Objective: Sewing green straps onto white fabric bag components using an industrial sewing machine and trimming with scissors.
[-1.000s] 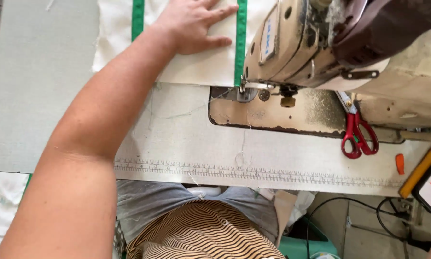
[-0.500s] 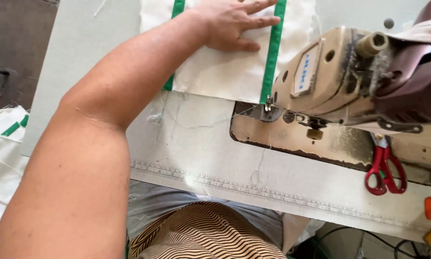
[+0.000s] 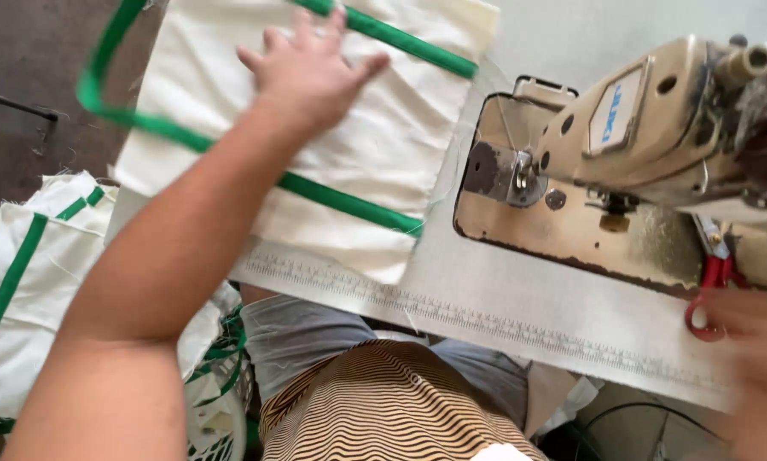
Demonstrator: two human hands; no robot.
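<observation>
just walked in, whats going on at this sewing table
A person sits at a sewing machine. Their left hand lies flat on a cream fabric piece with green straps, which sits left of the needle, clear of it. The blurred right hand is at the red-handled scissors by the table's right edge. More cream and green pieces are piled to the left.

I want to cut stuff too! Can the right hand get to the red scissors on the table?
Probably yes. The right hand, blurred at the picture's edge, is already right beside the red scissors, and nothing lies between them. The sewing machine sits just above them, not in the way. Whether the fingers touch the handles, I cannot tell.
</observation>
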